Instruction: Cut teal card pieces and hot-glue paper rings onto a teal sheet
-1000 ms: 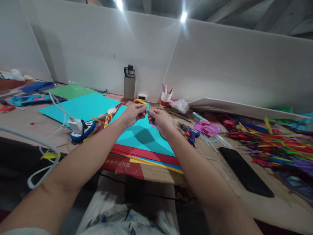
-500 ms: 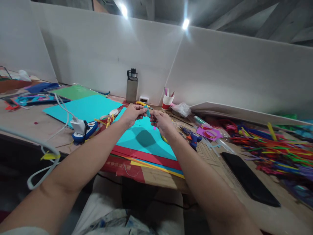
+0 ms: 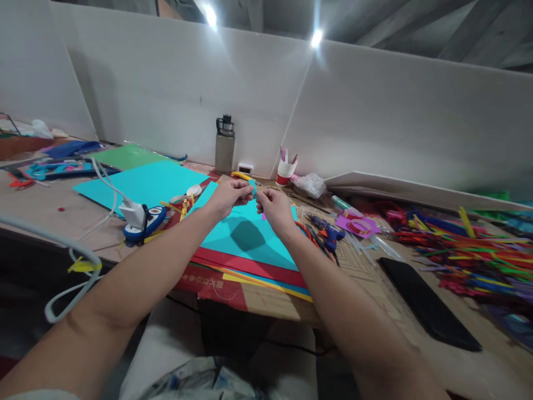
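A small turquoise piece [image 3: 252,187] is pinched between both hands, above a stack topped by a turquoise sheet [image 3: 266,239]. My left hand [image 3: 230,198] grips it from the left with closed fingers. From the right, the closed fingertips of my right hand [image 3: 275,210] meet the piece's lower edge. The hands nearly touch each other, and their shadow falls on the sheet. Under that sheet lie red, orange, blue and yellow sheets. A small pink bit [image 3: 264,216] shows beside the right hand.
Behind stand a bottle [image 3: 225,147] and a paper cup [image 3: 286,171] with pens. A blue glue gun [image 3: 332,236], a black phone [image 3: 428,303] and a heap of colourful strips [image 3: 474,250] lie at the right. A white plug [image 3: 132,212] sits at the left.
The turquoise piece now stands more upright between the fingertips. My right hand has shifted slightly right, and more of the tools beside its forearm shows.
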A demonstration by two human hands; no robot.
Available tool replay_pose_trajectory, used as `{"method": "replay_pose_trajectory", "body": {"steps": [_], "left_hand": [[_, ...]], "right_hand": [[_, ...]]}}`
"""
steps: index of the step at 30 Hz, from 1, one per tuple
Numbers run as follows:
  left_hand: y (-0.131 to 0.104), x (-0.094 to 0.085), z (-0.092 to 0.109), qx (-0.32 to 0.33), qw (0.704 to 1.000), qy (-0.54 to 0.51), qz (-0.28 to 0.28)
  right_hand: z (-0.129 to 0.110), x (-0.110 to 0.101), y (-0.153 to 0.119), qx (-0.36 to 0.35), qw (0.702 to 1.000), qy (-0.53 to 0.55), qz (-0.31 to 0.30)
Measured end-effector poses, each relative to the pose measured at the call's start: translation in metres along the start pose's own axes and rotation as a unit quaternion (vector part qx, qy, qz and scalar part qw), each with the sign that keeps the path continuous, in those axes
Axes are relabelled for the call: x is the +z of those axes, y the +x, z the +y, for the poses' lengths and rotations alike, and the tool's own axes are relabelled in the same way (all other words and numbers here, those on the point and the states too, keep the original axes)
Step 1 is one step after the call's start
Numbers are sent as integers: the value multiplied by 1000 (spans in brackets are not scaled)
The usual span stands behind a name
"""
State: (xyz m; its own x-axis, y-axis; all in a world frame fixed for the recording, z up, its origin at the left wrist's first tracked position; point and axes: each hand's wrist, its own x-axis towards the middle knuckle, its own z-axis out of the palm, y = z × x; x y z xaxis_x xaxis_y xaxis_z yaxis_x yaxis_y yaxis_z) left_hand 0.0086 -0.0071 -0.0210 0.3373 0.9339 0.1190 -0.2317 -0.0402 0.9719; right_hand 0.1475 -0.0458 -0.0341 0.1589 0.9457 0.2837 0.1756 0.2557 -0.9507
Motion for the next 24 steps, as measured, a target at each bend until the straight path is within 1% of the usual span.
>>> {"method": "replay_pose_trajectory", "body": {"steps": [4, 8, 9, 11, 14, 16, 18, 21, 24], "left_hand": [[-1, 1, 1, -16, 1000, -16, 2], [-1, -1, 0, 14, 999, 44, -14], [0, -2, 0, 12, 999, 47, -15], [0, -2, 1, -19, 1000, 18, -8], [0, 0, 6, -85, 994, -61, 21], [0, 1, 9, -114, 987, -103, 47], [0, 2, 11, -132, 981, -131, 61], [1, 1, 10, -139, 978, -147, 57], [2, 0, 8, -123, 983, -133, 42]], "right_hand": [[1, 1, 1, 2, 1000, 6, 13], [4, 0, 2, 14, 1000, 10, 10], [4, 0, 2, 17, 1000, 13, 7], [5, -1, 3, 26, 999, 34, -4], [4, -3, 4, 35, 994, 99, -34], [3, -4, 5, 23, 990, 132, -51], [2, -5, 5, 0, 989, 133, -67], [1, -5, 5, -39, 991, 95, -83], [1, -6, 5, -57, 992, 70, -83]]}}
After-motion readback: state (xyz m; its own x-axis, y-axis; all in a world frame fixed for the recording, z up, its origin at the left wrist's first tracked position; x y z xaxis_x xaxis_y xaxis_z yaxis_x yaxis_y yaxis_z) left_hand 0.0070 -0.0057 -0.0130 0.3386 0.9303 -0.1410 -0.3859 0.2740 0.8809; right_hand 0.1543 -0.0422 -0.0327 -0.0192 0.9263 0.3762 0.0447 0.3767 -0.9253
